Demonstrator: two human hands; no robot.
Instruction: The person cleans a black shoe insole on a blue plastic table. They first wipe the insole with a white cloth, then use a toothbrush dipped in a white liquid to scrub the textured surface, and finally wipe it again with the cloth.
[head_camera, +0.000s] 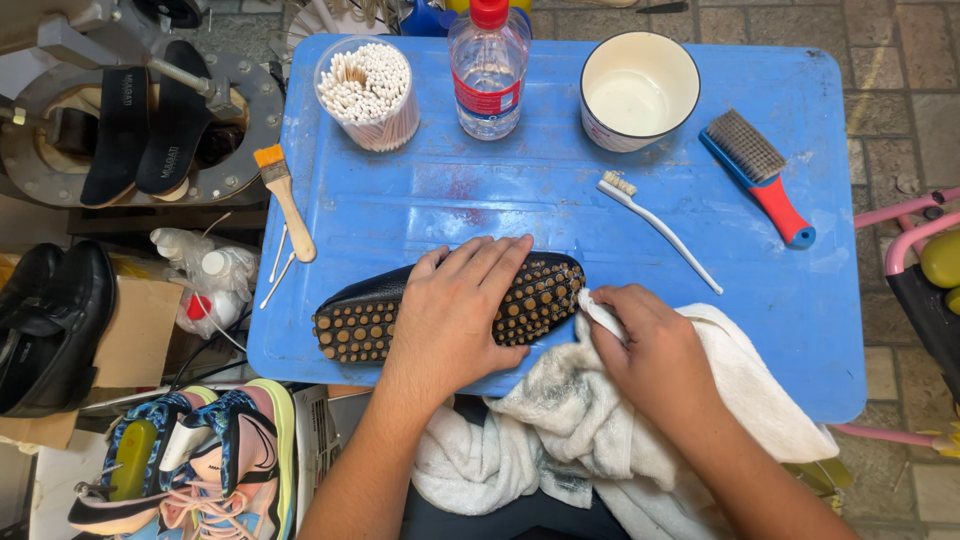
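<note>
**Head view: sole-up loafer pinned on the blue worktop, cloth at its tip**

Head camera looks straight down on a black loafer (450, 305) lying sole-up near the front edge of the blue worktop (780, 330), its underside studded with tan rubber nubs. The left hand (455, 315) lies flat across the middle of the sole, fingers spread and pressing down rather than closing around it. The right hand (650, 345) has its grip pinched on a fold of white towel (590, 420), and that fold touches the end of the shoe nearest it. The rest of the towel spills off the worktop's front edge toward the person's lap.

The shoe looks light and soft-bodied: supple leather upper, flexible sole, so it would probably bend or slide if pushed at one end only. The nubs give good purchase for a palm, and the waist of the sole, where the left hand already sits, seems the steadiest place to hold. The towel is limp and will bunch, so a tight pinch suits it.

Further back stand a tub of cotton swabs (368, 92), a clear bottle (488, 70) with a red cap, and a white bowl (638, 90). A white toothbrush (660, 230) and a blue-and-red scrub brush (760, 175) lie to the right, and a small paintbrush (285, 200) at the left edge.
</note>
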